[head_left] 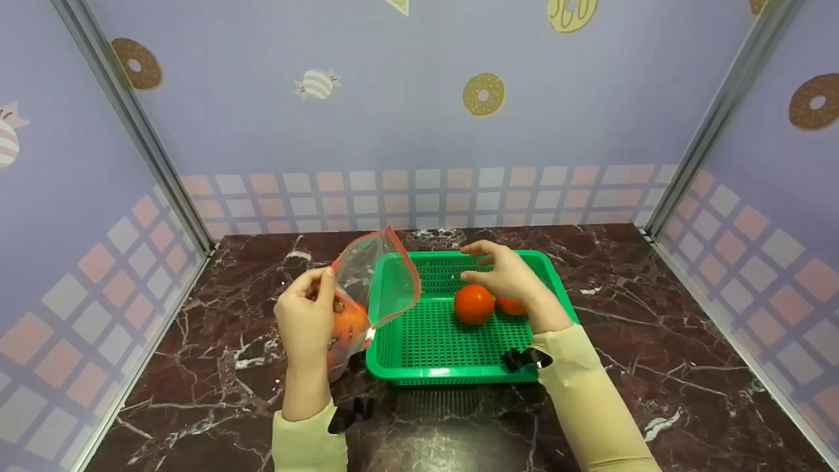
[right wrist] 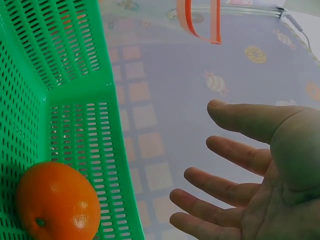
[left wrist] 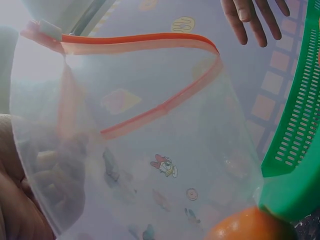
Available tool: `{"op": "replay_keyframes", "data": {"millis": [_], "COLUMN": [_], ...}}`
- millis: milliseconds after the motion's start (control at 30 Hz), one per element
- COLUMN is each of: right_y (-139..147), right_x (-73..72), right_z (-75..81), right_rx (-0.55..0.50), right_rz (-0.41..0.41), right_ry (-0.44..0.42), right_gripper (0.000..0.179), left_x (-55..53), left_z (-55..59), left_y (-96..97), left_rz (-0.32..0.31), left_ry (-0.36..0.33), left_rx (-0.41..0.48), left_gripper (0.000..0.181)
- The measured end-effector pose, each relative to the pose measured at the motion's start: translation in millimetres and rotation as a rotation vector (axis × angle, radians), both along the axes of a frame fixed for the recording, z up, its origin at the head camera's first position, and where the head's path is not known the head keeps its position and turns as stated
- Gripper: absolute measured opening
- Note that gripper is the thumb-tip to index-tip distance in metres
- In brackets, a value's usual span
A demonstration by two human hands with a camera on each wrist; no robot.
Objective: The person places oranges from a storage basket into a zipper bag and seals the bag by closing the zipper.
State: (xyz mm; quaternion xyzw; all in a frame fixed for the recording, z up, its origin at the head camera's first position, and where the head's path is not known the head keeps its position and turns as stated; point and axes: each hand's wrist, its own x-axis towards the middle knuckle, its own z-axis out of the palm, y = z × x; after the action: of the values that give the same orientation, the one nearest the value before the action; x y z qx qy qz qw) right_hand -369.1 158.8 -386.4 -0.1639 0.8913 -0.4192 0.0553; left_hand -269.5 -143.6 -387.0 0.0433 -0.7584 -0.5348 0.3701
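Note:
My left hand pinches the edge of a clear zip bag with a red-orange seal strip, and the bag's mouth gapes toward the basket. Inside the bag's lower part sits an orange. Over the green plastic basket, my right hand hovers with spread, slightly bent fingers and holds nothing. Just below that hand an orange lies in the basket; a second orange beside it is partly hidden by the hand and wrist. The right wrist view shows an orange against the basket's slotted wall.
The basket stands on a dark red marbled tabletop. Behind it rises a lilac wall with printed sweets and checks, joined by side panels at metal corner posts. A black wrist strap shows at the left sleeve.

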Motion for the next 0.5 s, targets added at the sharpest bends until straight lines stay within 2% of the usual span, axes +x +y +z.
{"op": "replay_keyframes", "data": {"millis": [500], "right_y": [14], "right_x": [-14.9], "right_z": [-8.8], "right_rx": [0.115], "right_rz": [-0.058], "right_ry": [-0.067], "right_gripper": [0.053], "left_x": [-0.6], "left_z": [-0.1], "left_y": [0.2], "left_rz": [-0.017], "left_ry": [-0.002], "left_rx": [0.01], "left_gripper": [0.018]}}
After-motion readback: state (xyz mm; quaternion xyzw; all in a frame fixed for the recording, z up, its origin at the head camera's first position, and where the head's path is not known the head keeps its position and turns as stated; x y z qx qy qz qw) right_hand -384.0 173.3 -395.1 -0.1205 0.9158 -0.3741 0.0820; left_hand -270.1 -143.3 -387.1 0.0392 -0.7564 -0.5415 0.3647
